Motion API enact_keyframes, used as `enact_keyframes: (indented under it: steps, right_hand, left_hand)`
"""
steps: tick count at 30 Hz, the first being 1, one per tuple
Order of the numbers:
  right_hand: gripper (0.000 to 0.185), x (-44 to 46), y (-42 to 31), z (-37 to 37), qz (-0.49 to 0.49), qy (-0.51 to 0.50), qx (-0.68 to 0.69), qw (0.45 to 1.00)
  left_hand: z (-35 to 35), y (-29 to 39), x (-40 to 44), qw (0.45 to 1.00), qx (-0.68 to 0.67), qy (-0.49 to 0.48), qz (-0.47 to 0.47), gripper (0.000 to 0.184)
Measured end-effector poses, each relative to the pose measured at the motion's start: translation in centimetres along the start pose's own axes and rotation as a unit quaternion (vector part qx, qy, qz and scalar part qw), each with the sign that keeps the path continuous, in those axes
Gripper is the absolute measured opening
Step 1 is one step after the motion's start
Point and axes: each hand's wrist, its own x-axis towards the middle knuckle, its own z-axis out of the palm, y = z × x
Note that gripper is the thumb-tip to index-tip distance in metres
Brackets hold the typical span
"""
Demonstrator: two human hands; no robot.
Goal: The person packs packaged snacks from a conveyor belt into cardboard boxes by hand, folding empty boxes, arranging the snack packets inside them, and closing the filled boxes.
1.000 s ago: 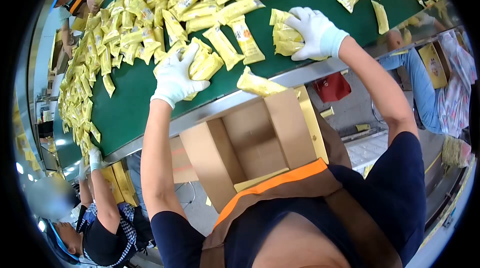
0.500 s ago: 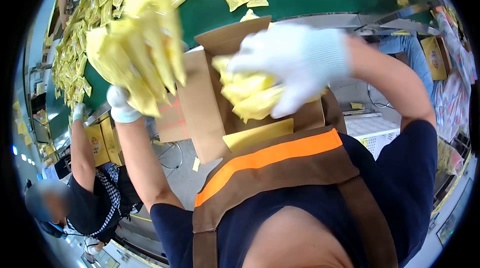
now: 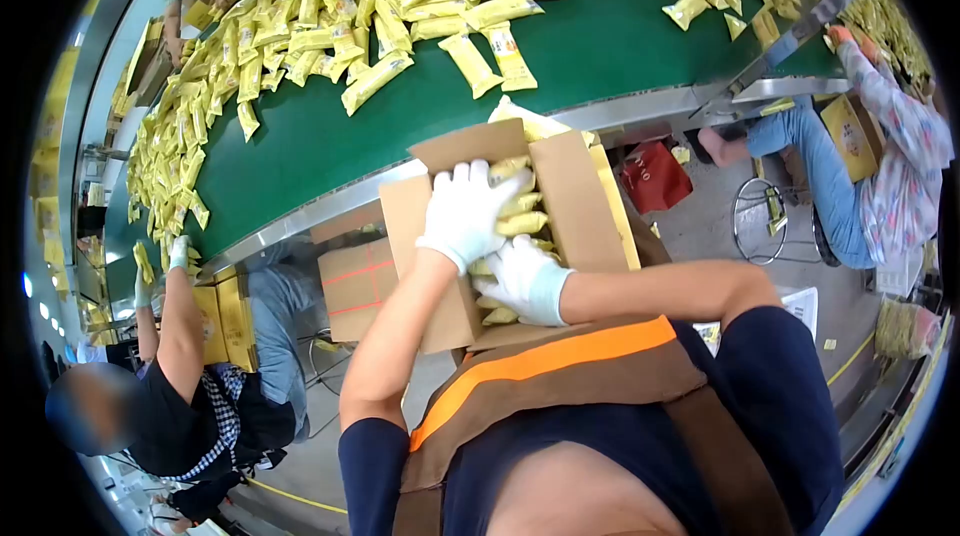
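Note:
An open cardboard box (image 3: 575,204) stands in front of my body, its flaps spread. Several yellow packets (image 3: 522,223) lie inside it in a row. My left hand (image 3: 466,216), in a white glove, rests on the packets at the box's left side, fingers spread toward the far end. Lower and to the right, my right hand (image 3: 524,279), also gloved, presses on packets near the box's near end; its fingers point left and are slightly apart. The undersides of both hands are hidden.
Beyond the box runs a green conveyor belt (image 3: 330,151) with heaped yellow packets (image 3: 290,31) and a metal edge. Co-workers sit at the left (image 3: 180,376) and right (image 3: 850,176). A red bag (image 3: 655,174) and a stool (image 3: 760,221) are at the right.
Both hands have come from the belt to the box with bunches of packets. Those packets now lie in the box, under and beside my hands.

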Motion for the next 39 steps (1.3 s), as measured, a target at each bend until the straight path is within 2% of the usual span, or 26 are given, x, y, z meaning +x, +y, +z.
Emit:
enact_keyframes:
  steps: [1, 2, 5, 6, 9, 10, 11, 12, 13, 14, 15, 17, 19, 21, 23, 25, 26, 28, 30, 32, 33, 35, 36, 37, 38, 39]
  right_hand:
    - [0.047, -0.3, 0.0, -0.1, 0.009, 0.003, 0.001, 1.0]
    - [0.046, -0.1, -0.2, 1.2, 0.011, 0.006, 0.043, 0.999]
    - [0.037, -2.7, 1.4, -0.6, -0.084, 0.039, 0.05, 0.994]
    - [0.034, -2.6, 1.9, -4.0, -0.084, -0.117, 0.062, 0.988]
    - [0.027, -0.9, 3.0, -1.9, -0.061, -0.174, 0.111, 0.977]
    - [0.029, -0.9, 3.0, -3.5, -0.095, -0.174, 0.065, 0.978]
    - [0.028, -1.5, 4.1, -5.3, -0.13, -0.186, 0.161, 0.961]
    - [0.027, -1.8, 5.2, -4.7, -0.193, -0.03, 0.287, 0.938]
    - [0.025, -2.5, 6.3, -4.7, -0.247, 0.123, 0.399, 0.875]
    - [0.024, -3.1, 8.2, -5.1, -0.185, 0.263, 0.438, 0.84]
    - [0.023, -3.8, 10.8, -6.8, -0.118, 0.395, 0.465, 0.784]
    - [0.025, -4.9, 16.9, -8.0, 0.156, 0.473, 0.442, 0.746]
    - [0.034, -3.7, 22.1, -7.1, 0.207, 0.268, 0.337, 0.878]
    - [0.068, -0.7, 22.5, -7.0, 0.149, 0.075, 0.224, 0.96]
    - [0.072, 1.3, 22.4, -7.6, 0.108, 0.055, 0.206, 0.971]
    - [0.058, 2.4, 22.7, -8.0, 0.066, 0.04, 0.084, 0.993]
    - [0.057, 2.6, 23.9, -7.6, 0.084, 0.056, 0.054, 0.993]
    - [0.056, 1.9, 27.6, -8.3, 0.118, 0.077, 0.044, 0.989]
    - [0.049, 0.4, 31.4, -10.6, 0.131, 0.011, 0.132, 0.982]
    - [0.034, 0.9, 35.7, -12.2, 0.092, 0.139, 0.221, 0.961]
    - [0.033, 1.9, 36.8, -13.4, 0.152, 0.179, 0.409, 0.882]
    - [0.042, 6.2, 41.3, -13.1, 0.185, 0.296, 0.202, 0.915]
    - [0.047, 8.6, 41.6, -11.9, 0.198, 0.323, 0.195, 0.904]
    - [0.05, 11.3, 41.9, -9.9, 0.178, 0.343, 0.033, 0.922]
    - [0.049, 12.8, 39.5, -10.3, 0.204, 0.259, -0.006, 0.944]
    - [0.047, 13.4, 37.6, -9.3, 0.193, 0.253, 0.037, 0.947]
  left_hand:
    - [1.6, 0.4, 0.1, 1.0, 0.015, 0.012, -0.017, 0.079]
    - [3.5, 0.7, 0.5, 0.998, 0.048, -0.045, -0.017, 0.082]
    - [5.3, 1.6, 0.7, 0.987, 0.113, -0.107, -0.033, 0.091]
    - [4.4, 2.0, 1.0, 0.983, 0.091, -0.152, -0.051, 0.08]
    - [5.8, 2.6, 0.9, 0.978, 0.142, -0.144, -0.057, 0.068]
    - [4.8, 3.0, 0.7, 0.979, 0.143, -0.136, -0.051, 0.061]
    - [5.7, 2.6, 0.2, 0.986, 0.136, -0.092, -0.042, 0.058]
    - [5.2, 1.8, -0.4, 0.994, 0.101, -0.052, -0.005, 0.053]
    - [3.5, 1.3, -0.7, 0.997, 0.062, -0.01, 0.033, 0.048]
    - [1.6, 1.5, -1.1, 0.995, -0.028, 0.085, 0.033, 0.038]
    - [-2.5, 1.3, -1.2, 0.996, -0.091, -0.023, -0.002, 0.033]
    - [-6.9, -0.6, -1.0, 0.989, -0.055, 0.127, 0.061, 0.036]
    - [-7.2, -4.4, 0.5, 0.934, -0.069, 0.349, 0.026, 0.036]
    - [-6.0, -9.5, 3.6, 0.925, -0.073, 0.365, -0.075, 0.043]
    - [-1.8, -15.8, 6.3, 0.942, 0.043, 0.302, -0.144, 0.055]
    - [2.1, -19.9, 7.1, 0.951, 0.074, 0.161, -0.253, 0.064]
    - [3.6, -21.3, 7.3, 0.947, 0.075, 0.208, -0.232, 0.067]
    - [2.3, -21.9, 7.7, 0.956, 0.031, 0.144, -0.253, 0.067]
    - [0.5, -20.6, 7.8, 0.951, -0.078, 0.1, -0.281, 0.059]
    - [-0.3, -19.8, 8.4, 0.937, -0.233, 0.14, -0.218, 0.054]
    - [-0.1, -19.5, 8.9, 0.921, -0.297, 0.187, -0.168, 0.054]
    - [-1.5, -16.9, 11.6, 0.911, -0.314, 0.232, -0.131, 0.058]
    - [-1.6, -16.2, 13.2, 0.941, -0.26, 0.206, -0.062, 0.06]
    - [-1.6, -15.8, 14.8, 0.962, -0.204, 0.182, 0.008, 0.063]
    - [-0.8, -15.7, 16.3, 0.977, -0.13, 0.165, 0.045, 0.064]
    - [0.1, -15.7, 17.4, 0.984, -0.057, 0.147, 0.084, 0.065]
